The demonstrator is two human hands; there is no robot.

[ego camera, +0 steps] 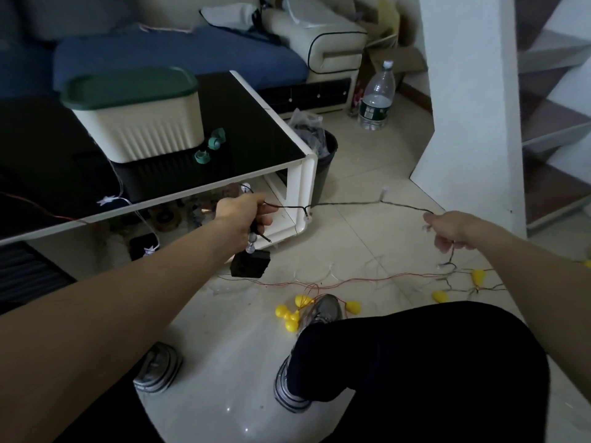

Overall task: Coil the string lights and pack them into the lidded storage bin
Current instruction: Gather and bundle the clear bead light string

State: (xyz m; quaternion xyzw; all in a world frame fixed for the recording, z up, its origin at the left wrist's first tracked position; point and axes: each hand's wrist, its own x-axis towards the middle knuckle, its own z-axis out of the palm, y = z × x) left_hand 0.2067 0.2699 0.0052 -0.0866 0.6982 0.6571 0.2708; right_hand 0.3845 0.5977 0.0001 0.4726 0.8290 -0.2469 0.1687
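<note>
So I've got the dark string of lights (348,204) stretched between both fists, in front of the coffee table (271,135). My left hand (244,215) is closed around the wire just below the table's near edge, with a couple of clear bulbs and the black battery box (250,264) hanging under my fist. My right hand (452,230) is out well to the right of the table, pinched shut on the same wire, and the rest of it drops from that hand to the floor.

The storage bin (137,123) sits on the table top, cream body, green lid on it (closed, as far as I can see). Two green clips (209,148) lie on the table right beside the bin.

On the tiles in front of the table there's a second strand, thin red wire with yellow bulbs (292,311), tangled around my shoe (321,310).
</note>
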